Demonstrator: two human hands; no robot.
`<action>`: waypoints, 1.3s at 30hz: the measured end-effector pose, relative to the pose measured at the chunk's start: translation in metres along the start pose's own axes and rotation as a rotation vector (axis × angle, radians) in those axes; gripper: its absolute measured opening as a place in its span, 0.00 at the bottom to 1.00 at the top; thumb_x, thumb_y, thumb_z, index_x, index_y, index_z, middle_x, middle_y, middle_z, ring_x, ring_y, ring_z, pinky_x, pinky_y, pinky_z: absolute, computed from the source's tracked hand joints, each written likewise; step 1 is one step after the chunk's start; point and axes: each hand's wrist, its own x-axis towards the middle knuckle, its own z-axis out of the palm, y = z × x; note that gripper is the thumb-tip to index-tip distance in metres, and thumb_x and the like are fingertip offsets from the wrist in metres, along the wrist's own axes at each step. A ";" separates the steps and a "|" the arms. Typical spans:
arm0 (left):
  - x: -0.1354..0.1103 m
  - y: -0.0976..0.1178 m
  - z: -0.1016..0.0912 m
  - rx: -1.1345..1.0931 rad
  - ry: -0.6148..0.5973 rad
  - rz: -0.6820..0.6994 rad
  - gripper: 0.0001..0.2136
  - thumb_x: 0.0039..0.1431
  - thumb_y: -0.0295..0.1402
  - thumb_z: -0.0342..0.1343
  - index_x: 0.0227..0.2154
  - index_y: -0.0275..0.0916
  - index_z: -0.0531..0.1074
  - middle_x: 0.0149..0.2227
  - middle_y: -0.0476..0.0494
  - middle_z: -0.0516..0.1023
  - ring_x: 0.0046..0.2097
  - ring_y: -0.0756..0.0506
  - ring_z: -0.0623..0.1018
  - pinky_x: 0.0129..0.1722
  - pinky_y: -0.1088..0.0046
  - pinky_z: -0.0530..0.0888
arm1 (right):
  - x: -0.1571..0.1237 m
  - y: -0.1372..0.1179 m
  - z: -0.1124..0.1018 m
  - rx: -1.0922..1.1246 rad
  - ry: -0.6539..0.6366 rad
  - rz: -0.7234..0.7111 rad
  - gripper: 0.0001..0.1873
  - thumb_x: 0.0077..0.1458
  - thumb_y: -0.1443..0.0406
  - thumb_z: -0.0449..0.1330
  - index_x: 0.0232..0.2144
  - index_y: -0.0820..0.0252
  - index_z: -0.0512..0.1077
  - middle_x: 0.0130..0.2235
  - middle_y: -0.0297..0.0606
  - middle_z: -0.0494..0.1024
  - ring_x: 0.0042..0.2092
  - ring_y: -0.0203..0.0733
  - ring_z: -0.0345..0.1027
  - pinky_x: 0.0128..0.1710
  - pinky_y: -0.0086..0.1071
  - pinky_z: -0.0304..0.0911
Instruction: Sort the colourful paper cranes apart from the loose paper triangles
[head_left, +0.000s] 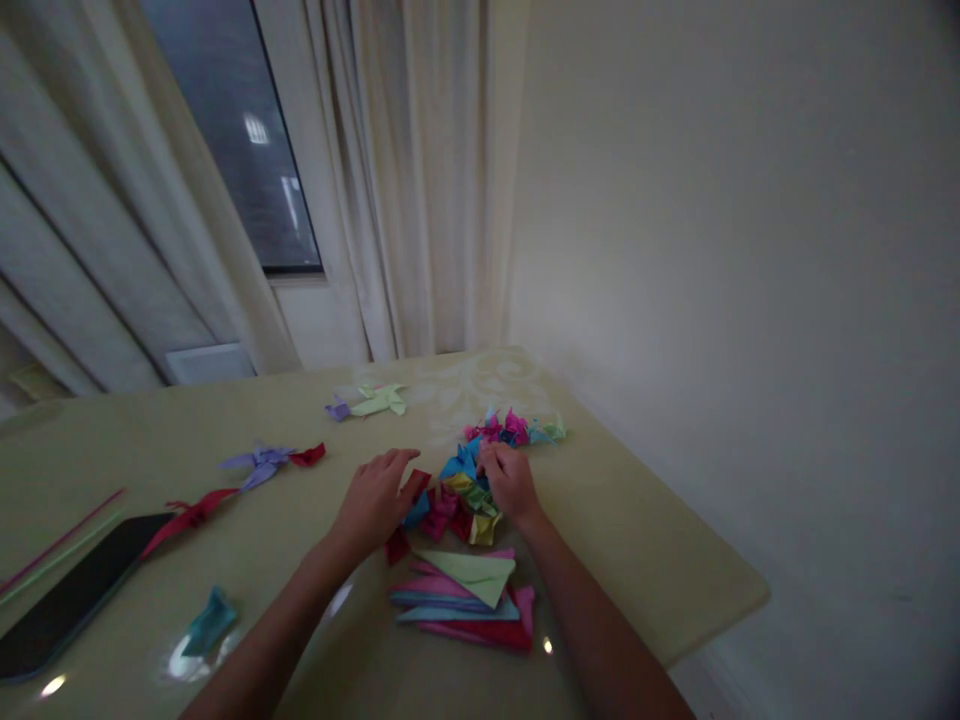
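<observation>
Forearms (300, 592) nearest camera, flanking a folded paper stack (469, 592) on the table (637, 560), likely parked close for easy reach. Crumpled paper pile (454, 508) sits just beyond it, between the hands, which probably keep loose pieces from spreading. Left hand (375, 498): thumb and fingers wide apart at pile's left edge; contact unclear. Right hand (510, 480): fingers curled by blue paper; cannot tell whether it pinches anything. Magenta cluster (514, 428) behind right hand. Off left: teal piece (211, 622), dark slab (75, 595), red paper (196, 518) at its edge. Wall (735, 250) limits right-side room; nothing visibly blocks hands from pile.
</observation>
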 end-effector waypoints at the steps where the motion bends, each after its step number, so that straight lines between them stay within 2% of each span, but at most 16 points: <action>1: -0.018 -0.003 -0.006 0.099 0.001 -0.008 0.18 0.71 0.41 0.47 0.56 0.42 0.74 0.57 0.35 0.81 0.57 0.33 0.79 0.60 0.47 0.71 | -0.001 -0.002 0.001 -0.011 -0.022 -0.021 0.33 0.72 0.49 0.45 0.19 0.54 0.68 0.25 0.37 0.75 0.31 0.41 0.70 0.40 0.32 0.63; 3: -0.058 -0.013 -0.018 0.264 0.051 -0.052 0.18 0.70 0.40 0.48 0.57 0.45 0.75 0.60 0.36 0.79 0.61 0.33 0.77 0.65 0.44 0.66 | -0.003 -0.006 0.002 -0.051 -0.058 -0.054 0.32 0.72 0.49 0.44 0.19 0.54 0.65 0.24 0.37 0.72 0.31 0.41 0.69 0.39 0.32 0.61; 5: -0.099 -0.029 -0.030 0.406 0.158 -0.179 0.21 0.69 0.43 0.48 0.58 0.45 0.75 0.65 0.35 0.75 0.64 0.29 0.74 0.67 0.36 0.61 | -0.005 -0.008 0.003 -0.097 -0.080 -0.078 0.32 0.73 0.49 0.43 0.18 0.53 0.62 0.24 0.36 0.71 0.31 0.41 0.67 0.38 0.32 0.60; 7: -0.134 -0.048 -0.038 0.486 0.236 -0.382 0.25 0.67 0.49 0.48 0.60 0.43 0.74 0.68 0.31 0.71 0.65 0.23 0.72 0.61 0.32 0.66 | -0.005 -0.010 0.005 -0.133 -0.094 -0.094 0.32 0.73 0.50 0.43 0.18 0.53 0.61 0.24 0.37 0.70 0.31 0.41 0.67 0.39 0.33 0.59; 9: -0.158 -0.064 -0.040 0.447 0.272 -0.540 0.27 0.66 0.52 0.46 0.59 0.43 0.74 0.62 0.27 0.75 0.60 0.19 0.75 0.52 0.32 0.73 | -0.005 -0.011 0.005 -0.149 -0.101 -0.107 0.32 0.74 0.50 0.43 0.19 0.53 0.62 0.24 0.37 0.71 0.32 0.41 0.68 0.40 0.33 0.59; 11: -0.167 -0.075 -0.039 0.320 0.315 -0.574 0.25 0.66 0.51 0.44 0.57 0.45 0.74 0.50 0.31 0.80 0.53 0.22 0.79 0.49 0.34 0.76 | -0.005 -0.011 0.005 -0.134 -0.089 -0.124 0.32 0.74 0.51 0.43 0.19 0.54 0.64 0.25 0.37 0.72 0.32 0.41 0.69 0.41 0.33 0.60; 13: -0.164 -0.079 -0.037 0.166 0.362 -0.550 0.23 0.66 0.50 0.43 0.55 0.46 0.73 0.43 0.36 0.80 0.48 0.28 0.81 0.50 0.40 0.79 | -0.005 -0.010 0.005 -0.095 -0.058 -0.151 0.32 0.75 0.52 0.45 0.19 0.54 0.66 0.25 0.38 0.73 0.33 0.42 0.69 0.41 0.34 0.61; 17: -0.147 -0.077 -0.032 0.001 0.316 -0.493 0.27 0.65 0.53 0.49 0.59 0.40 0.69 0.47 0.38 0.79 0.46 0.34 0.83 0.48 0.52 0.82 | -0.005 -0.009 0.003 -0.016 0.024 -0.181 0.32 0.75 0.54 0.47 0.19 0.55 0.69 0.25 0.38 0.74 0.32 0.42 0.70 0.40 0.34 0.62; 21: -0.143 -0.072 -0.025 -0.001 0.302 -0.363 0.33 0.63 0.58 0.54 0.63 0.42 0.66 0.48 0.40 0.78 0.40 0.39 0.84 0.42 0.57 0.84 | -0.005 -0.012 0.002 0.020 0.047 -0.184 0.32 0.75 0.53 0.48 0.19 0.55 0.69 0.24 0.37 0.73 0.31 0.41 0.69 0.39 0.35 0.62; 25: -0.149 -0.058 -0.015 -0.012 0.299 -0.218 0.32 0.64 0.56 0.57 0.66 0.48 0.63 0.48 0.45 0.78 0.30 0.48 0.80 0.33 0.66 0.83 | -0.008 -0.019 0.002 0.037 -0.027 -0.226 0.35 0.76 0.49 0.46 0.19 0.55 0.69 0.25 0.37 0.73 0.31 0.40 0.69 0.40 0.34 0.62; 28: -0.142 -0.031 -0.010 -0.099 0.345 -0.146 0.37 0.65 0.53 0.60 0.71 0.50 0.53 0.49 0.45 0.77 0.23 0.53 0.73 0.26 0.71 0.80 | -0.013 -0.027 0.001 0.079 -0.137 -0.273 0.35 0.75 0.46 0.48 0.20 0.56 0.71 0.25 0.36 0.71 0.32 0.40 0.67 0.39 0.34 0.60; 30: -0.127 -0.007 -0.008 -0.179 0.340 -0.075 0.42 0.65 0.50 0.62 0.73 0.50 0.45 0.53 0.42 0.76 0.21 0.55 0.71 0.24 0.72 0.78 | -0.016 -0.033 0.001 0.153 -0.236 -0.299 0.34 0.73 0.44 0.51 0.22 0.57 0.74 0.26 0.36 0.73 0.32 0.40 0.67 0.37 0.34 0.60; 32: -0.104 0.016 -0.007 -0.229 0.330 0.028 0.46 0.65 0.46 0.64 0.75 0.51 0.39 0.58 0.35 0.74 0.23 0.55 0.73 0.25 0.72 0.78 | -0.020 -0.038 0.003 0.254 -0.332 -0.322 0.29 0.69 0.42 0.57 0.28 0.57 0.78 0.30 0.37 0.76 0.33 0.40 0.68 0.38 0.33 0.61; 34: -0.077 0.034 -0.008 -0.236 0.348 0.175 0.48 0.64 0.41 0.66 0.75 0.51 0.37 0.64 0.28 0.69 0.30 0.52 0.79 0.31 0.69 0.82 | -0.023 -0.040 0.006 0.337 -0.391 -0.339 0.25 0.62 0.41 0.65 0.36 0.57 0.81 0.34 0.37 0.78 0.35 0.41 0.69 0.38 0.33 0.61; 37: -0.041 0.049 -0.010 -0.217 0.316 0.401 0.48 0.64 0.32 0.65 0.75 0.55 0.36 0.70 0.23 0.60 0.46 0.43 0.84 0.40 0.63 0.84 | -0.023 -0.040 0.010 0.421 -0.402 -0.305 0.24 0.58 0.43 0.70 0.42 0.57 0.82 0.34 0.34 0.76 0.33 0.39 0.67 0.36 0.32 0.61; 39: -0.024 0.051 -0.011 -0.208 0.229 0.444 0.50 0.62 0.28 0.65 0.75 0.56 0.35 0.73 0.23 0.56 0.52 0.40 0.83 0.43 0.61 0.85 | -0.021 -0.038 0.009 0.474 -0.372 -0.252 0.24 0.58 0.45 0.71 0.44 0.56 0.82 0.33 0.33 0.73 0.32 0.38 0.64 0.34 0.31 0.60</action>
